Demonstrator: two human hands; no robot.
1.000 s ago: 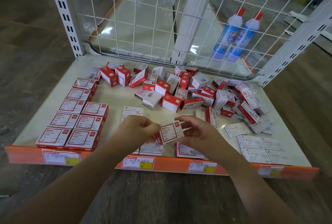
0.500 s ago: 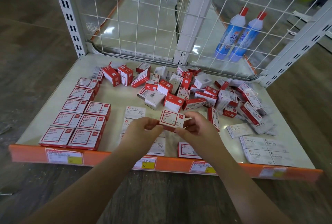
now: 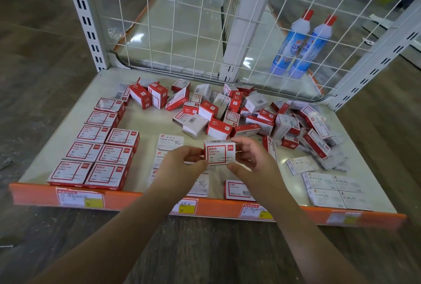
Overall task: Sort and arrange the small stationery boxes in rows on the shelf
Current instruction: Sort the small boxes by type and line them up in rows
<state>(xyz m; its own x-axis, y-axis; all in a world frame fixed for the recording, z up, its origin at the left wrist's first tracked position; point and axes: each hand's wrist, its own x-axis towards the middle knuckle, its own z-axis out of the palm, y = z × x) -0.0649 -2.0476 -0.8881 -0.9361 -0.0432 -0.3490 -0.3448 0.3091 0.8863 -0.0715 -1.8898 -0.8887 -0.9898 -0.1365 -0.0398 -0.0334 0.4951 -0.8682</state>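
Both hands hold one red-and-white paper clip box (image 3: 219,152) face up above the middle of the shelf (image 3: 145,124). My left hand (image 3: 182,161) pinches its left edge and my right hand (image 3: 250,160) grips its right side. Two rows of matching red boxes (image 3: 100,149) lie flat at the front left. A jumbled heap of red and white boxes (image 3: 239,112) fills the back and right. White paper clip boxes (image 3: 169,141) lie under my hands, partly hidden. White staples boxes (image 3: 332,188) sit in a block at the front right.
A white wire grid (image 3: 205,21) closes the back of the shelf, between slotted uprights (image 3: 84,17). Two blue bottles with red caps (image 3: 303,44) stand behind the grid. An orange price strip (image 3: 127,199) with labels runs along the front edge. Wooden floor surrounds the shelf.
The box has been lifted from near the front edge to above mid-shelf and turned level, its printed face now up. Both hands rose with it.
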